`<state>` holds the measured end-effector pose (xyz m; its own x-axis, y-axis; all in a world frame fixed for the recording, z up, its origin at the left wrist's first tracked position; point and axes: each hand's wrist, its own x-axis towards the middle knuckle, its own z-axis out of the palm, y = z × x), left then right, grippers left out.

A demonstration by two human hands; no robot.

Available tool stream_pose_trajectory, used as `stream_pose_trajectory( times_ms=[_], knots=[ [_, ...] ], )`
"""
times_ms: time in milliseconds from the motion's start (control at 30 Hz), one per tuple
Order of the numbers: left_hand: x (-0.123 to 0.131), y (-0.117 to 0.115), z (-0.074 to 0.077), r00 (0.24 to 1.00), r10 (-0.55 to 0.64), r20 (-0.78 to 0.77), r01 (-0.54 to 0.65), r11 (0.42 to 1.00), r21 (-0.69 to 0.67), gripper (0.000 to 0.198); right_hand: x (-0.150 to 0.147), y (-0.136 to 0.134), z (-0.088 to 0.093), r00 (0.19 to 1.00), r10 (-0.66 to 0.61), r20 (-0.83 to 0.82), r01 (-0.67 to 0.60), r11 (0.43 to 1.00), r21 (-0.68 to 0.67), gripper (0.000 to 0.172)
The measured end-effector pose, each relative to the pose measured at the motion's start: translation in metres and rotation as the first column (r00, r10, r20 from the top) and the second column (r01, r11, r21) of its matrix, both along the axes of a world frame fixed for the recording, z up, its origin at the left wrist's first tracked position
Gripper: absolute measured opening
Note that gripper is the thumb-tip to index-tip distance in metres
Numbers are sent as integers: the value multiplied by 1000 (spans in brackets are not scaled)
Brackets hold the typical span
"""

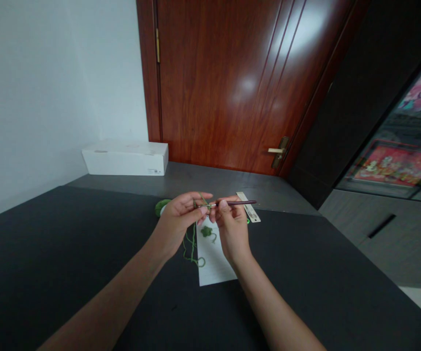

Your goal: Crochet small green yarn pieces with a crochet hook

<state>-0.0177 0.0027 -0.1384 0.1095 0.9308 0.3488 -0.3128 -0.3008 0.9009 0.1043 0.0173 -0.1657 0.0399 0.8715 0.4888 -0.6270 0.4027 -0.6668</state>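
Between the fingertips of my left hand (181,212) is green yarn (193,243), pinched and running over the raised index finger; its loose strands hang down to the table. My right hand (233,229) grips a crochet hook (245,202) by its dark handle, the metal shaft pointing left into the yarn at my left fingertips. Below the hands, a small green crocheted piece (206,231) with a short tail lies on a white sheet of paper (214,270). A ball of green yarn (162,206) sits behind my left hand, partly hidden by it.
A pale ruler-like strip (253,213) lies beyond my right hand, with a small bright green item (248,221) beside it. At the back left of the dark table (123,214) stands a long white box (126,158). Behind are a brown wooden door (218,97) and a dark cabinet (364,229).
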Motion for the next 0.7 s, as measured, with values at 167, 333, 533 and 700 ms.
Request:
stream_pose_trajectory(
  times_ms=[167, 333, 533, 700],
  knots=[
    [-1, 1, -1, 1000, 21, 9, -21, 999, 26, 27, 0, 0, 1, 1000, 2, -12, -3, 999, -51, 22],
    [-3, 3, -2, 998, 48, -39, -45, 997, 67, 22, 0, 1, 1, 999, 16, -39, -19, 998, -68, 23],
    [-3, 2, 0, 998, 49, -42, -46, 997, 65, 19, 1, 0, 1, 1000, 6, -31, -9, 998, -67, 24],
    [-6, 3, 0, 999, -19, -35, 20, 1000, 21, 29, 1, 2, 0, 999, 27, -47, -30, 998, -52, 22]
  ],
)
